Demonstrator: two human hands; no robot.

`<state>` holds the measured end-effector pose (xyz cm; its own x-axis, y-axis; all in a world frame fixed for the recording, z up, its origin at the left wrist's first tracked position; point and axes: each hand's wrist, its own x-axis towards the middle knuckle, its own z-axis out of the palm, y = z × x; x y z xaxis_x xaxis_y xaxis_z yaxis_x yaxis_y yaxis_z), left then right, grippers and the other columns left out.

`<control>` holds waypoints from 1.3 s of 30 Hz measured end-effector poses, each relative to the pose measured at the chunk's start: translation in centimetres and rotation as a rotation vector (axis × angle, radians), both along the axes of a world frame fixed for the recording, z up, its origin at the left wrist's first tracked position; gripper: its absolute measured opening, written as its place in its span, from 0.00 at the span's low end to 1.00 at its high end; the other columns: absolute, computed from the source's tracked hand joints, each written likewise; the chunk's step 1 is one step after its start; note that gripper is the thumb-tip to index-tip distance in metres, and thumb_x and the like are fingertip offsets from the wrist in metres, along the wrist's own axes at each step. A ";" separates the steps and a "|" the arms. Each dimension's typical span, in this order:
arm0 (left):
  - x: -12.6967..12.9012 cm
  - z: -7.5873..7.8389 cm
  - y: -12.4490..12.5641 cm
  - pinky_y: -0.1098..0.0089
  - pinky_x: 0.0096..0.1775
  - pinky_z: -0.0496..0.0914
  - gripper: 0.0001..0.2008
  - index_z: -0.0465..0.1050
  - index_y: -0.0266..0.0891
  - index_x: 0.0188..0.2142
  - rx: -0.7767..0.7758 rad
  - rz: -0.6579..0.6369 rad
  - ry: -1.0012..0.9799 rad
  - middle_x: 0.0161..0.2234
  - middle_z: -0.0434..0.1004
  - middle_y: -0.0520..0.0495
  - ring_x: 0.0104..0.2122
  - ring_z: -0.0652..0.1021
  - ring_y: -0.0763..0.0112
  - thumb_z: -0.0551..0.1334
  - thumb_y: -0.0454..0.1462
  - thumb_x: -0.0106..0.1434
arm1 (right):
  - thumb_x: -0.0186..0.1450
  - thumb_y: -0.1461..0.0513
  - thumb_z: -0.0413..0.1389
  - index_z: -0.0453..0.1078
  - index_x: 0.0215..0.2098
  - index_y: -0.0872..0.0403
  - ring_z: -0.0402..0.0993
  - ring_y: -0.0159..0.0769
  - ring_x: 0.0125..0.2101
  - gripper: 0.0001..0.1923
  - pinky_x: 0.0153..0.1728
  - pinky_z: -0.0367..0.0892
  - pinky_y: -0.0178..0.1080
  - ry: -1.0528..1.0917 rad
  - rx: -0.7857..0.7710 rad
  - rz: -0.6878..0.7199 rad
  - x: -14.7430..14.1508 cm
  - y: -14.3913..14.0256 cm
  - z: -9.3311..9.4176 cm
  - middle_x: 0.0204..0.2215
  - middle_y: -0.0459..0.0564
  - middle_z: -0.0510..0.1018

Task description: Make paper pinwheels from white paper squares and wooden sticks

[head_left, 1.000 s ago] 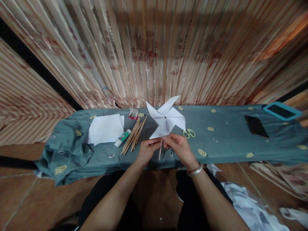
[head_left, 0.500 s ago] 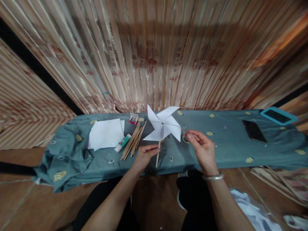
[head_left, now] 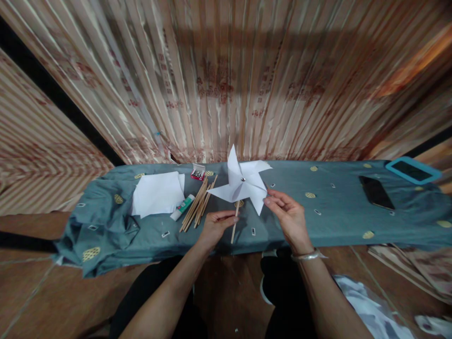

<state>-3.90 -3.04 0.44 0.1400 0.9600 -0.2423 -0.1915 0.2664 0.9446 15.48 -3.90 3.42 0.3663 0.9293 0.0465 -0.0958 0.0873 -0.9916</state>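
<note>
Left hand [head_left: 213,226]: fingers pinch the stick [head_left: 235,225], keeping the paper pinwheel [head_left: 242,184] upright over the cloth-covered bench [head_left: 339,212]. Right hand [head_left: 287,216]: fingertips pressed together on the lower right blade, likely steadying it. Loose sticks [head_left: 198,202] and glue tube [head_left: 181,207] lie left of the pinwheel.

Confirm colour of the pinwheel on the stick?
White paper pinwheel with a small metal pin at its centre, on a plain wooden stick. Head view shows it.

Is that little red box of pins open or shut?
Open. The red box by the stick bundle has its white flap lifted, with small shiny contents showing inside.
</note>
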 end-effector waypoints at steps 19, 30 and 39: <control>0.6 -0.5 0.0 0.60 0.48 0.71 0.19 0.83 0.38 0.31 0.042 -0.002 -0.107 0.32 0.84 0.45 0.36 0.81 0.60 0.76 0.42 0.38 | 0.45 0.52 0.71 0.75 0.34 0.52 0.75 0.32 0.25 0.22 0.34 0.70 0.36 0.087 -0.058 0.264 -4.6 -0.3 -0.5 0.22 0.43 0.80; -0.1 0.5 0.2 0.61 0.47 0.71 0.16 0.83 0.38 0.30 0.016 0.058 -0.125 0.30 0.84 0.45 0.35 0.80 0.61 0.75 0.40 0.38 | 0.58 0.52 0.62 0.77 0.34 0.52 0.77 0.36 0.27 0.13 0.29 0.70 0.36 -0.410 -0.051 0.298 -4.1 -2.0 -0.8 0.27 0.48 0.82; 1.1 0.8 0.5 0.66 0.40 0.70 0.17 0.83 0.36 0.29 -0.071 0.161 -0.261 0.30 0.83 0.44 0.31 0.78 0.68 0.76 0.39 0.37 | 0.61 0.52 0.59 0.77 0.34 0.53 0.74 0.33 0.24 0.12 0.28 0.67 0.35 -0.467 -0.074 0.446 -5.2 -2.4 -2.5 0.23 0.46 0.79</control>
